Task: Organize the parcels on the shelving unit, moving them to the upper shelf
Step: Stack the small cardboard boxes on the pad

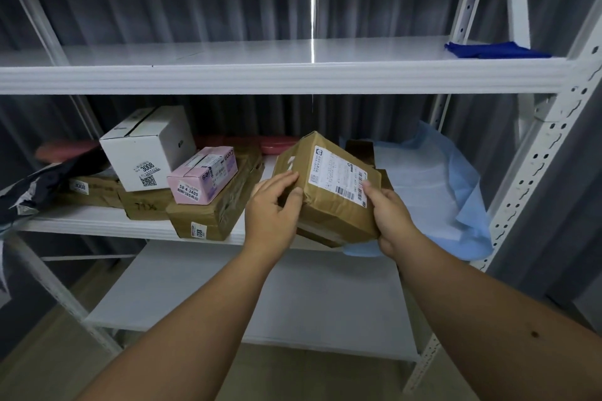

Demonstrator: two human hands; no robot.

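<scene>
Parcels crowd the left half of the white metal middle shelf (97, 221): at the far left a dark crumpled plastic mailer bag (29, 187) hangs over the shelf edge, and just right of it a flat brown cardboard parcel (93, 190) lies with a square white cardboard box marked 3008 (146, 148) resting tilted on top of the pile. A pink rectangular carton (203, 174) leans beside the white box, lying on a tape-wrapped brown cardboard parcel (211, 210) whose corner reaches the front edge of the shelf. Behind them a flat pink-red padded envelope (277, 143) lies against the back. Right of this pile, the left hand (273, 212) grips the near left corner of a brown taped cardboard parcel with a white shipping label (329, 185), thumb on its front face and fingers curled over the top. That parcel is tilted, held in the air in front of the middle shelf and below the white upper shelf (228, 75). The right hand (391, 215) holds its right end, fingers wrapped underneath and thumb pressed on the label. Behind the hands a light blue crumpled sheet (456, 189) covers the right part of the middle shelf. On the upper shelf, at the far right, lies a dark blue folded cloth (492, 49).
</scene>
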